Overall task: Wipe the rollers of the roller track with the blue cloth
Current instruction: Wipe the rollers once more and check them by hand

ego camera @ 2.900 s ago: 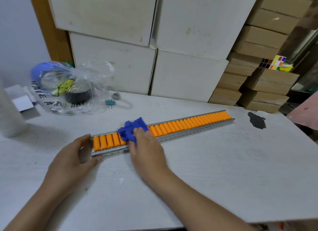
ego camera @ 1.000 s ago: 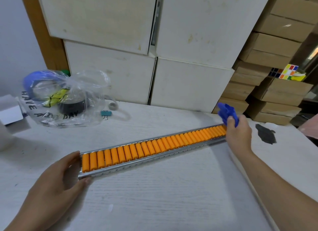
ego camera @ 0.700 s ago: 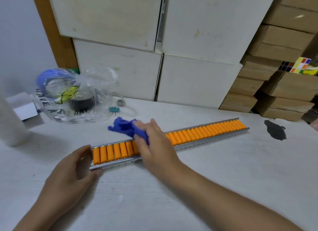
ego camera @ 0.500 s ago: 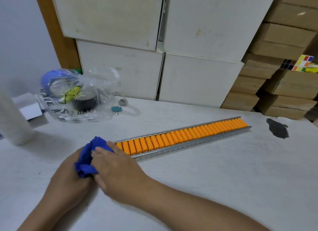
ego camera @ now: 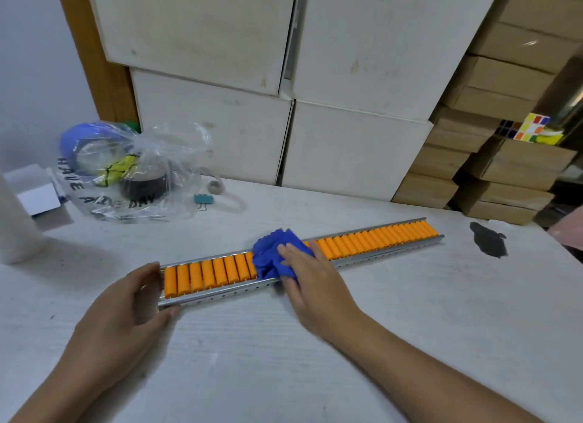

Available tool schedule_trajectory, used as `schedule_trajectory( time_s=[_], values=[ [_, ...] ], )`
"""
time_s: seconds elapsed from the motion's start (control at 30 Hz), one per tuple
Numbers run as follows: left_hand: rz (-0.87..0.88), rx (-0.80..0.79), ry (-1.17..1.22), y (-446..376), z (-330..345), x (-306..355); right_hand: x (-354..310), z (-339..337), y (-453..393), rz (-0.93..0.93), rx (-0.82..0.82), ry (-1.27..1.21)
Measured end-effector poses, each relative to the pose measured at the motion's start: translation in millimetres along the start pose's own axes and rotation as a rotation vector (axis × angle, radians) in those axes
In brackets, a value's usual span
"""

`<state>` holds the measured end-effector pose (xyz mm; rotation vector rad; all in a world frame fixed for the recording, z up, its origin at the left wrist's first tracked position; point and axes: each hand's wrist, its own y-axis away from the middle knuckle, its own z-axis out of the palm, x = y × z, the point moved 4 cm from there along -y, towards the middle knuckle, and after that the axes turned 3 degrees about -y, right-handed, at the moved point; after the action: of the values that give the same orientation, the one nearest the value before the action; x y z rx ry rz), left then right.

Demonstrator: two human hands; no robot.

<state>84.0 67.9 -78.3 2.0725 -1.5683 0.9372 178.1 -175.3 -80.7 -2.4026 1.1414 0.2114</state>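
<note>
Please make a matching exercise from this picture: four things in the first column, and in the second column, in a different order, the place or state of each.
Things:
1. blue cloth
2. left hand
3. binder clip
4. puzzle cube

Places or states:
A. on the stacked cardboard boxes
B. holding the near end of the roller track
C. pressed on the orange rollers under the right hand
D. on the table beside the plastic bag

Pairs: 1-C, 2-B, 3-D, 4-A

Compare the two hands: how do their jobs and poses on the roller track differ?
The left hand clasps the bare near end of the roller track; the right hand presses the blue cloth onto the rollers farther along. Left holds nothing else; right lies flat. Both touch the track.
</note>
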Motion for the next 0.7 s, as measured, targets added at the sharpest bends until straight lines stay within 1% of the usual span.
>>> schedule_trajectory(
  time_s=[0.1, 0.17, 0.27, 0.5, 0.57, 0.63, 0.67, 0.7],
  values=[
    [-0.019, 0.012, 0.017, -1.2, 0.7, -2.1, 37.4, -15.4, 8.2, 0.143, 0.07, -0.016],
    [-0.017, 0.003, 0.049, -0.2, 1.6, -3.9, 68.9, -25.0, 15.1, 0.294, 0.074, -0.047],
    [-0.027, -0.002, 0.072, 1.3, 0.8, -2.7, 116.9, -42.5, 25.5, 0.488, 0.096, -0.016],
    [-0.005, -0.024, 0.112, 0.4, 0.1, 4.0, 194.8, -90.1, 32.9, 0.746, 0.237, 0.071],
    [-0.017, -0.02, 0.112, 0.0, -1.3, 2.3, 216.6, -97.9, 34.7, 0.863, 0.26, 0.097],
    [-0.018, -0.016, 0.084, -1.4, -1.5, -1.8, 233.4, -107.5, 36.7, 0.96, 0.335, 0.102],
    [-0.013, -0.01, 0.065, -2.5, -0.7, -4.2, 238.1, -113.8, 37.1, 1.01, 0.411, 0.067],
    [-0.003, 0.004, 0.051, -3.1, -0.5, -5.5, 239.8, -121.7, 37.6, 1.069, 0.522, 0.016]
  ],
)
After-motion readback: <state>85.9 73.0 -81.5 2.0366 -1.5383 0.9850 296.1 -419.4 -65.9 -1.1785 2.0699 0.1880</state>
